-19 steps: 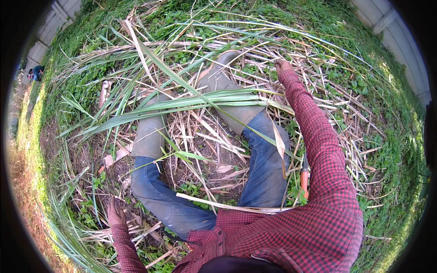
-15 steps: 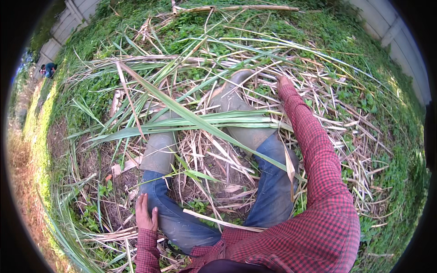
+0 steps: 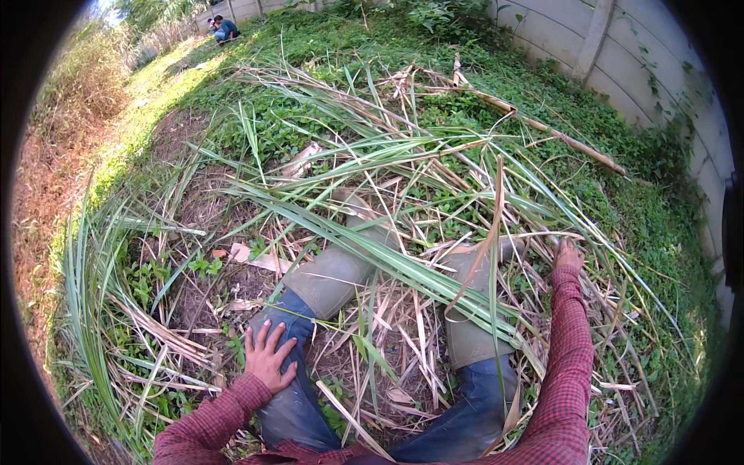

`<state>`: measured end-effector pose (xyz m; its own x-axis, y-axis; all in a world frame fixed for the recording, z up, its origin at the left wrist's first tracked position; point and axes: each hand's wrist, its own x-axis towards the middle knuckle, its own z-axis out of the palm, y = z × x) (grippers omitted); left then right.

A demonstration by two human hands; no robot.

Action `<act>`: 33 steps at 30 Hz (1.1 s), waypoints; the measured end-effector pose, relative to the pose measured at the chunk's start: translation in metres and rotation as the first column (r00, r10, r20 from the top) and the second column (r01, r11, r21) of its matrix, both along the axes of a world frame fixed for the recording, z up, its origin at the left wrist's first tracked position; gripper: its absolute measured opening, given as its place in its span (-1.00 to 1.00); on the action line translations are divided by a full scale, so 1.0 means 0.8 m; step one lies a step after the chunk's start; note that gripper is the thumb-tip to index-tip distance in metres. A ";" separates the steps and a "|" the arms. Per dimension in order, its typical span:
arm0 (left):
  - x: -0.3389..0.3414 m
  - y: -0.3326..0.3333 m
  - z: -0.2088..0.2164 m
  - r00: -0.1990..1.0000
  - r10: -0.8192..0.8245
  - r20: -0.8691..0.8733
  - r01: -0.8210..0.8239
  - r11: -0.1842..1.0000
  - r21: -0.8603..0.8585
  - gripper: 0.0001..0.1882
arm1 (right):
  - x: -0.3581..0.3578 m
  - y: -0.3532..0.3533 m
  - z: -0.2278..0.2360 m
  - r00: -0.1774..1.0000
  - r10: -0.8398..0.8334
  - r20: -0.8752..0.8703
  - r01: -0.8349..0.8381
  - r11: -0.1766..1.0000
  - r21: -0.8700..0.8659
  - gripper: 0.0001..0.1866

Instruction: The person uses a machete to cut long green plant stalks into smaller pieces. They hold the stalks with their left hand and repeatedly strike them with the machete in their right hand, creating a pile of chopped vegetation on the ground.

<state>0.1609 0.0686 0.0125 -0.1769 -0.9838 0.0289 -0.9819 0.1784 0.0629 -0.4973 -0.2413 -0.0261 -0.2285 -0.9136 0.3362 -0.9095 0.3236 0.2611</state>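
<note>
My left hand (image 3: 271, 359) lies with fingers spread on my left knee, on the blue jeans (image 3: 291, 407). Stretched out to the right, my right hand (image 3: 568, 254) is low among dry stalks, beside the toe of my right boot (image 3: 469, 333). Its fingers look curled, and what they hold is hidden. A thin, tan curved strip (image 3: 542, 235) passes right at its fingertips. Across both boots lies a bundle of long green leaves (image 3: 395, 263). One dry brown leaf (image 3: 490, 232) stands up from it near the right boot.
Cut dry stalks (image 3: 403, 333) litter the ground between my legs. A heap of green leaves (image 3: 85, 302) lies on the left. A long brown cane (image 3: 558, 138) rests on low weeds ahead, before a concrete panel wall (image 3: 635, 70). Far left, another person (image 3: 225, 29) crouches.
The view has swung left and up. My left hand has shifted onto the knee with fingers spread wider. My right hand stays low by the right boot's toe.
</note>
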 end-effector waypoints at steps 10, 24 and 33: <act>0.010 0.011 -0.018 0.998 0.032 -0.059 -0.034 0.999 -0.031 -0.50 | 0.099 0.105 0.256 0.961 0.208 0.180 -0.187 0.974 -0.129 -0.49; -0.050 -0.152 0.218 0.946 -0.181 -0.268 -0.102 0.620 -0.778 -0.15 | 0.116 0.292 0.253 0.894 0.354 0.274 -0.269 0.914 -0.304 -0.60; -0.080 -0.165 0.233 1.000 -0.011 -0.013 0.000 0.752 -0.659 0.13 | 0.125 0.379 0.220 0.841 0.377 0.388 -0.308 0.923 -0.230 -0.69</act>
<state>0.0972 -0.0631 0.1986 -0.1762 -0.7191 0.6722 -0.9808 0.1863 -0.0579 -0.3974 0.0620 0.1499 -0.0605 -0.9048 0.4215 -0.9806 -0.0249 -0.1943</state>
